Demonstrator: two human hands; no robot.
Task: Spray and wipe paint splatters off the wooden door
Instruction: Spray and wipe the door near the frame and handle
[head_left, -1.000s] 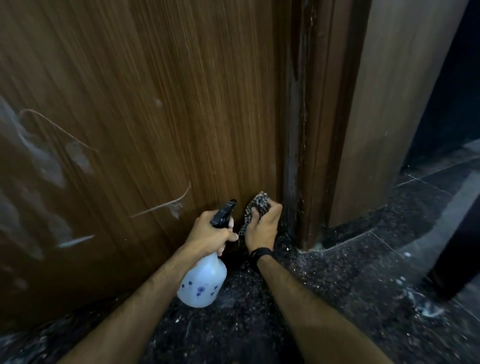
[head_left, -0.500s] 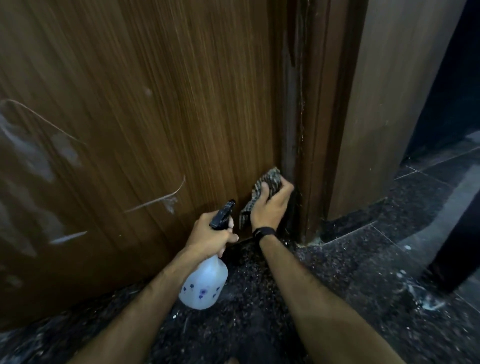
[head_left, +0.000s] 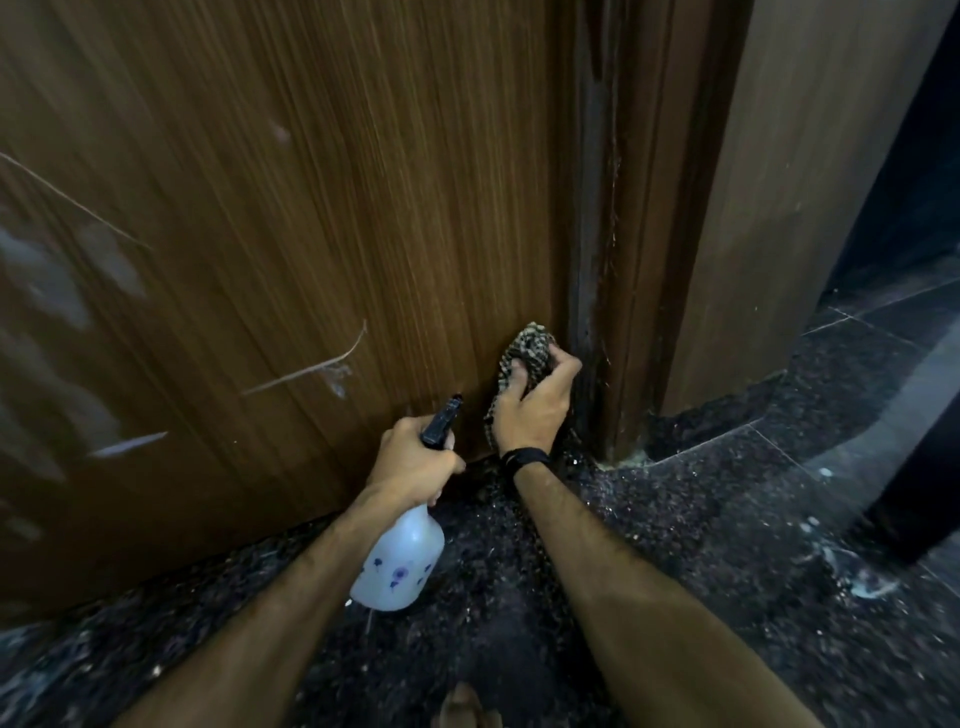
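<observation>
A brown wooden door (head_left: 322, 218) fills the left and centre, marked with pale paint splatters (head_left: 332, 371) and smears on its left part. My right hand (head_left: 532, 408) presses a checkered cloth (head_left: 527, 345) against the door's lower right corner, beside the dark frame. A black band sits on that wrist. My left hand (head_left: 413, 462) grips the black trigger head of a white spray bottle (head_left: 400, 564) with small blue flowers, nozzle pointing at the door just left of the cloth. The bottle hangs low over the floor.
The door frame (head_left: 613, 260) and a wooden jamb panel (head_left: 769, 208) stand to the right. Below lies a dark speckled stone floor (head_left: 701, 519) with white paint specks. A dark upright edge (head_left: 914, 493) rises at far right. A bare toe (head_left: 462, 706) shows at the bottom.
My right hand has slid the cloth up the door's corner from near the floor. The left hand and bottle have stayed about where they were.
</observation>
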